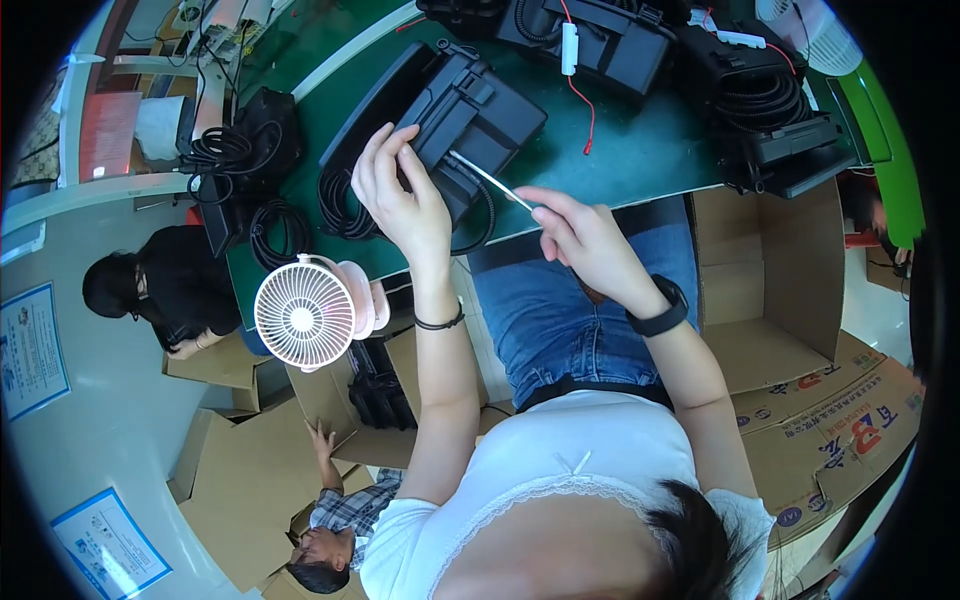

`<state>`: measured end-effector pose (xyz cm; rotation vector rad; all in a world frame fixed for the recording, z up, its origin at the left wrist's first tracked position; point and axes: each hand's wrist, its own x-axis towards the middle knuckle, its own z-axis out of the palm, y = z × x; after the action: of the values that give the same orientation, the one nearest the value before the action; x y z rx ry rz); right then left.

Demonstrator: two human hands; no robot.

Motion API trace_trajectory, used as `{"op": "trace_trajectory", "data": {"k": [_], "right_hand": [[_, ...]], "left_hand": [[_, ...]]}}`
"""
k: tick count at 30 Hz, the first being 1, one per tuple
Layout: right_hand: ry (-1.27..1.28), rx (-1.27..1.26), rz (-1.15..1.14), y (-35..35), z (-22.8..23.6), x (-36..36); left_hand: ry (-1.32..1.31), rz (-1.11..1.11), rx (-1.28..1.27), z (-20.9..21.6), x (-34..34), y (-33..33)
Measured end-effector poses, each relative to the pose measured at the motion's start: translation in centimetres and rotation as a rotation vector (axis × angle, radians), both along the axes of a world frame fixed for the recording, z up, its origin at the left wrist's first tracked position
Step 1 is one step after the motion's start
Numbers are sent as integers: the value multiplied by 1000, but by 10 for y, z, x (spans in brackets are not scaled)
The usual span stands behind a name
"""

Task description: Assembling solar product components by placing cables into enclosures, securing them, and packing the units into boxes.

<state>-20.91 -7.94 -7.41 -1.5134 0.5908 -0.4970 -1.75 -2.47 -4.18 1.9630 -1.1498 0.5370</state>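
A black case (505,108) lay on the green table (640,150).
The right hand (588,238) pinched a metal rod (487,178) over it, seemingly for fine control; the left hand (408,195), loosely open at its edge, perhaps steadied it.

Found the case (510,112) on the table (640,170), upper centre of the frame, with a tool (497,186) over its lower side, a cable coil (335,205) at its lower left and a second case (630,60) to its upper right. Saw a fan (302,318) left of centre, below the cable coil, and a box (775,340) towards the right.
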Motion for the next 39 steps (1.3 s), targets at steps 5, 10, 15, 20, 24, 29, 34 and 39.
{"op": "trace_trajectory", "data": {"k": [5, 10, 15, 20, 24, 29, 34, 39], "right_hand": [[83, -503, -61, 5, 17, -10], [231, -882, -108, 13, 24, -5], [504, -1010, -102, 27, 35, -2], [362, -924, -125, 23, 14, -1], [255, -885, -197, 27, 1, 3], [287, -896, -202, 30, 12, 5], [284, -866, -177, 29, -1, 6], [4, -128, -34, 22, 2, 10]], "left_hand": [[43, 3, -9, 0, 5, -2], [34, 14, -6, 1, 2, -1], [-89, 98, -32, -3, -14, 0], [-93, 127, -4, -1, -18, 1], [-64, 79, -42, -4, -13, 0], [-44, 52, -37, -3, -7, 0], [-15, 34, -26, -4, -8, 1], [-6, 0, -21, 1, -4, 5]]}}
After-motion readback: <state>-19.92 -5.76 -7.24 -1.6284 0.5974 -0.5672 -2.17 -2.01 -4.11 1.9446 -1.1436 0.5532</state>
